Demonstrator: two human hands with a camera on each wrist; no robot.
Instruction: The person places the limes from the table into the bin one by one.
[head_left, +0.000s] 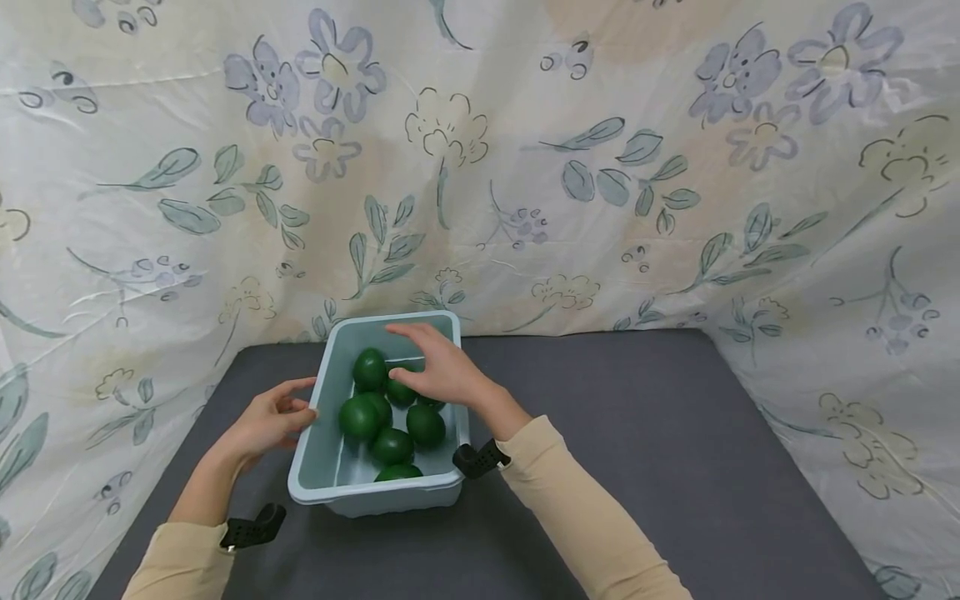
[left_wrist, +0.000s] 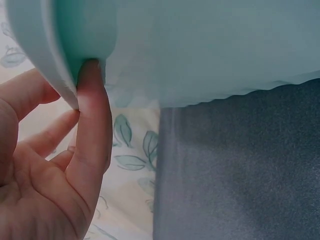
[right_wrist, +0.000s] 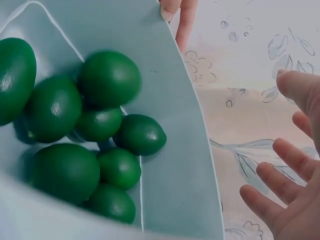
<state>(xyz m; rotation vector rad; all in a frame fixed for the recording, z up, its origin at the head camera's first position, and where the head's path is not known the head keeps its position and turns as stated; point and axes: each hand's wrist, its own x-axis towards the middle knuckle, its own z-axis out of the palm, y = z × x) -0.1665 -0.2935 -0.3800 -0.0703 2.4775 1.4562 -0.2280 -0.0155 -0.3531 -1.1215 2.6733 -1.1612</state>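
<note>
A pale blue-green plastic bin (head_left: 397, 500) stands on the dark table, holding several smooth, dark green lime-like fruits (head_left: 392, 447). My left hand (head_left: 266, 421) is at the bin's left side; in the left wrist view its thumb and fingers pinch the rim (left_wrist: 62, 82). My right hand (head_left: 446, 367) hovers over the far right part of the bin, fingers spread and nothing in them, hiding some of the fruit. The right wrist view has these fruits (right_wrist: 110, 79) piled on the bin's floor, one with a pointed tip, and the right hand (right_wrist: 295, 185) apart from them.
A dark grey tabletop (head_left: 637, 450) extends to the right of the bin. Behind and at both sides hangs a pale cloth (head_left: 510, 183) printed with flowers and leaves. Black straps (head_left: 255, 527) sit round both wrists, over or beside beige sleeves (head_left: 592, 517).
</note>
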